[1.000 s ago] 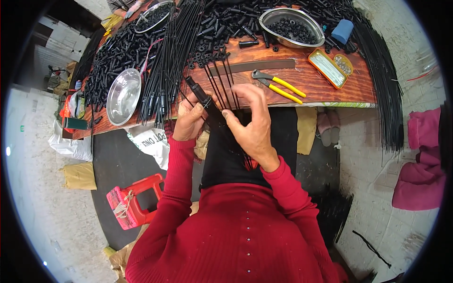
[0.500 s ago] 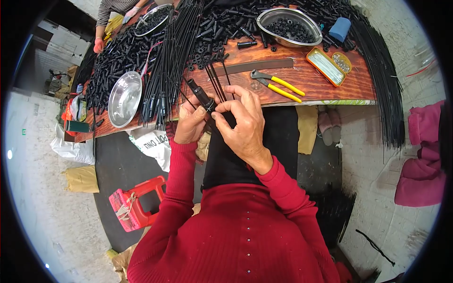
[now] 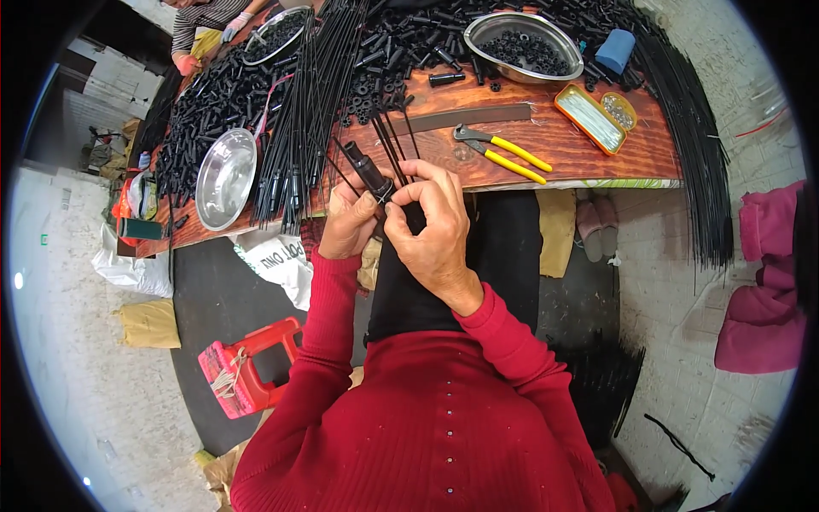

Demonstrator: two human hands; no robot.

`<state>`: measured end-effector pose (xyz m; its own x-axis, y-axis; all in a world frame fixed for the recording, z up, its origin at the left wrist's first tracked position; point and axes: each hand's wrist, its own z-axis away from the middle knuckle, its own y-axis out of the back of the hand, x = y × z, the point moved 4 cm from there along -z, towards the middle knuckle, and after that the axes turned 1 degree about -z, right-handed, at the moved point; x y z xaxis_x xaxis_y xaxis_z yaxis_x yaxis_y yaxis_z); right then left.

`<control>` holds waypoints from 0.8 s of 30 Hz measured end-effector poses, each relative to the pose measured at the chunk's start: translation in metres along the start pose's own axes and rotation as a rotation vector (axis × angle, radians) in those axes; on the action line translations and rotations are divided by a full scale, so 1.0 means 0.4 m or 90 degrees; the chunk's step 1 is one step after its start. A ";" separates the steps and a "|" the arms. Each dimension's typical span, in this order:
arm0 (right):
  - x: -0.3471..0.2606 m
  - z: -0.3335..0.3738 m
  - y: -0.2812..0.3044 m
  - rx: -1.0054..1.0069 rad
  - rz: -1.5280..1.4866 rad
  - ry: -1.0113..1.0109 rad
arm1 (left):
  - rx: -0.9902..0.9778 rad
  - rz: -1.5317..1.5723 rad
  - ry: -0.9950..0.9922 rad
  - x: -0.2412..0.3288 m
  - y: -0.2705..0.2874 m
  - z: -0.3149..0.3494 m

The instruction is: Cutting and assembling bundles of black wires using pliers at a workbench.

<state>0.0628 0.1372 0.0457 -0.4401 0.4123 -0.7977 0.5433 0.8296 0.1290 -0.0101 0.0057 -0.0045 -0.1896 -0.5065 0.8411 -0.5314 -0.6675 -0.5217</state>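
A black plastic umbrella runner [image 3: 368, 167], a tube with a notched collar, is tilted up between my hands at the table's near edge. My left hand [image 3: 345, 225] is closed around its lower part, thumb close to the collar. At the collar's right side, my right hand [image 3: 435, 232] pinches with thumb and index finger; a fine pale strand, perhaps wire, shows there. Several thin black ribs [image 3: 389, 143] fan out from around the collar, some passing behind my right fingers. The lower ends of the ribs are hidden by my hands.
Yellow-handled pliers [image 3: 503, 155] and an orange-rimmed box [image 3: 590, 119] lie to the right. A metal bowl of small black rings [image 3: 522, 53] stands behind. Left are a rib bundle [image 3: 303, 111], a clear dish [image 3: 227, 181] and a co-worker's gloved hand [image 3: 236, 27]. A red stool [image 3: 252, 367] stands below.
My right hand has shifted slightly left and its fingers are drawn closer to the collar. The runner has tipped a little. At the upper left, the co-worker's bare-looking reddish hand has moved up and right.
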 end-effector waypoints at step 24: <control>-0.005 -0.009 0.009 -0.020 0.000 -0.016 | 0.040 -0.048 -0.013 0.015 0.017 0.007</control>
<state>0.0631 0.1406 0.0498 -0.4220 0.4028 -0.8122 0.5205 0.8412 0.1467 -0.0127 -0.0035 -0.0034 -0.1331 -0.4643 0.8756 -0.4902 -0.7370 -0.4654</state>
